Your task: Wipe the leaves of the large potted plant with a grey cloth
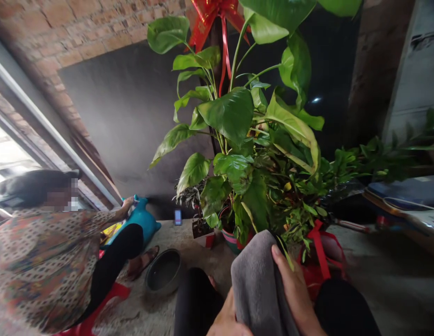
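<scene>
A grey cloth (255, 280), soft and folded, is held up between my two hands, in front of the plant. My left hand (229, 317) grips its lower left side, with the fingers partly hidden under it. On the right edge, my right hand (295, 289) holds the cloth with the thumb pressed near its top. A narrow yellow-green leaf (285, 254) shows just beside the right fingertips; whether it is touched I cannot tell. The large potted plant (230, 116) with broad green leaves rises just beyond the cloth.
A grey basin (164, 271) sits on the floor at left, near a seated person (45, 261) whose hand touches a teal object (141, 217). A phone (177, 217) stands near a small potted plant (203, 233). A red plastic stool (323, 256) is at right.
</scene>
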A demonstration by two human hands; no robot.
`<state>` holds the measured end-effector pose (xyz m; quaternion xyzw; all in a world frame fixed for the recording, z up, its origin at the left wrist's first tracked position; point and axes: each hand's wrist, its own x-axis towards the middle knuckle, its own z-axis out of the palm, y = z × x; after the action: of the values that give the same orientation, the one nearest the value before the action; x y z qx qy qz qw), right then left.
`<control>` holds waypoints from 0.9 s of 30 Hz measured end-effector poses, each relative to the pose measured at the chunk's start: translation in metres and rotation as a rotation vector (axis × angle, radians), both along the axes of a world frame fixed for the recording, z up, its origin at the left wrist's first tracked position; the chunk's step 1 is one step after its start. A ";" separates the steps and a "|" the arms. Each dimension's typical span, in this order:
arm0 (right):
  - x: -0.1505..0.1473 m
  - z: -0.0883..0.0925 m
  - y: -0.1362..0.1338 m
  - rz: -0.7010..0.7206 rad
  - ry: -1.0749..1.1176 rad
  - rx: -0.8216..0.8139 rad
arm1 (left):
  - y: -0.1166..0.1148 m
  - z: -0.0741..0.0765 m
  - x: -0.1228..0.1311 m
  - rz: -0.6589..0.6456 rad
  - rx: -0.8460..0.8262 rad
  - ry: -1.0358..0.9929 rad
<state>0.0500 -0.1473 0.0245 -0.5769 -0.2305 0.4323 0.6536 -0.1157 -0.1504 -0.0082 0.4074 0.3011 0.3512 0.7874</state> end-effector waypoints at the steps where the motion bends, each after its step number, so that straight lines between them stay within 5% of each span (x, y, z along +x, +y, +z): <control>1: 0.000 0.002 0.000 0.011 -0.020 0.000 | -0.002 0.003 0.003 0.025 -0.017 0.032; 10: -0.003 -0.010 -0.002 0.118 -0.030 -0.139 | -0.007 0.004 0.032 0.335 -0.122 -0.066; 14: 0.003 -0.028 -0.001 0.170 -0.091 -0.062 | -0.002 0.004 0.019 0.411 -0.153 0.057; 18: 0.034 -0.046 0.017 0.098 0.019 0.027 | 0.009 0.028 -0.011 0.555 -0.021 0.163; 22: 0.059 -0.049 0.057 -0.021 0.155 0.037 | 0.031 0.082 -0.022 0.754 0.349 0.328; 25: 0.059 -0.043 0.085 0.088 0.236 0.072 | 0.057 0.126 0.004 0.914 0.894 0.424; 27: 0.053 -0.040 0.094 0.177 0.244 0.110 | 0.070 0.144 0.027 0.854 1.279 0.455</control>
<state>0.1032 -0.0531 -0.0155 -0.4609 -0.2225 0.5417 0.6668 -0.0888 -0.0803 0.1363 0.6909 0.3245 0.6351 0.1183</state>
